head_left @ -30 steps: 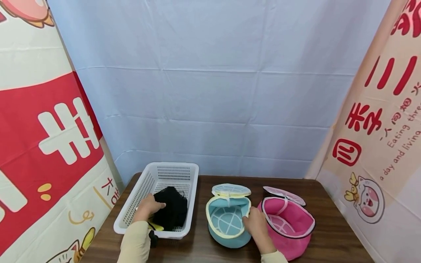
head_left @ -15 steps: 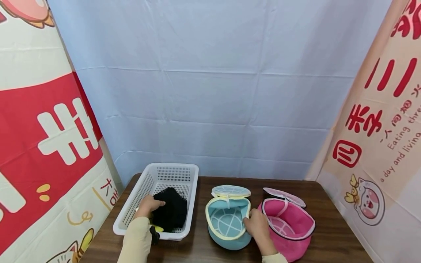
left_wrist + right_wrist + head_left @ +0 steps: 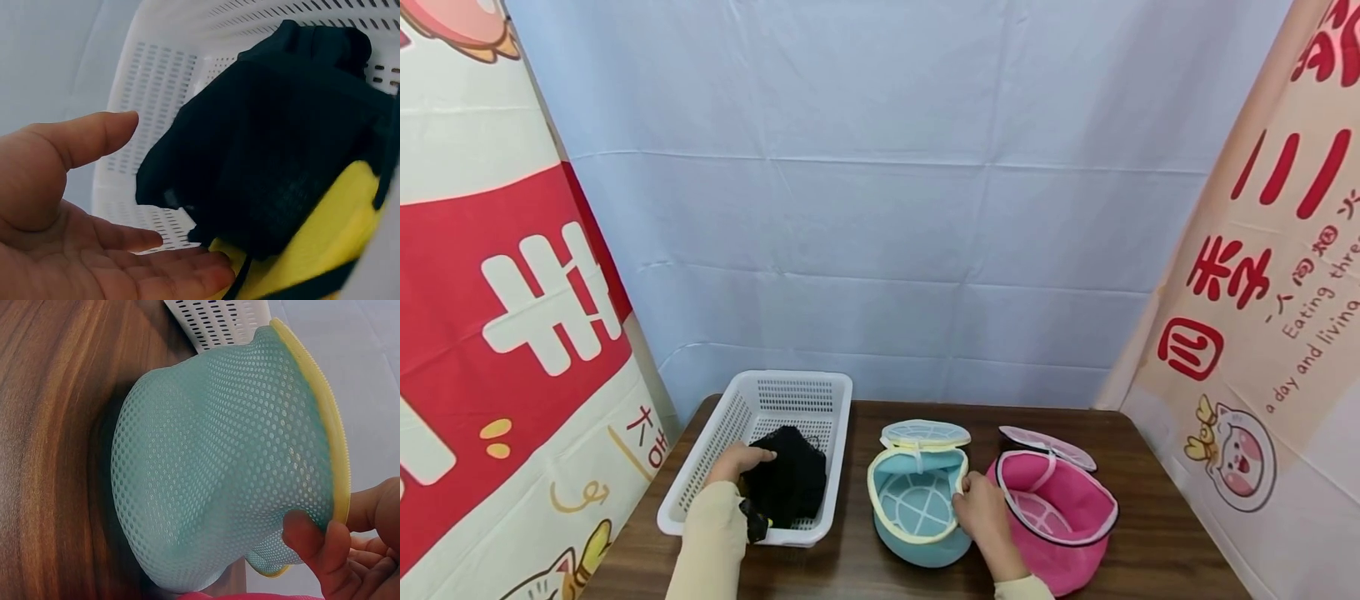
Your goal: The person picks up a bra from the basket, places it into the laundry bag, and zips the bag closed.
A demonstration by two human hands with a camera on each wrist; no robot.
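In the white perforated basket [image 3: 842, 433], black cloth [image 3: 787, 477] lies bunched, with yellow cloth [image 3: 334, 228] beneath its near side in the left wrist view. My left hand [image 3: 735, 464] is at the basket's left side; its thumb and fingers [image 3: 178, 281] are spread apart, fingertips right at the yellow cloth and the black cloth's lower edge. My right hand [image 3: 983, 510] pinches the yellow-zipped rim of a teal mesh laundry bag [image 3: 206, 456], thumb and fingers on either side of the rim. That bag stands upright with its lid folded back, its inside showing bare.
A pink mesh laundry bag [image 3: 1067, 557], also with its lid back, stands right beside my right forearm. Everything rests on a dark wooden table [image 3: 857, 500]. A pale blue cloth backdrop [image 3: 880, 208] hangs behind, with printed sheets at both sides.
My left hand has turned a little and shifted slightly left, and its wrist now covers the yellow cloth in the head view. My right hand keeps its pinch on the teal bag's rim.
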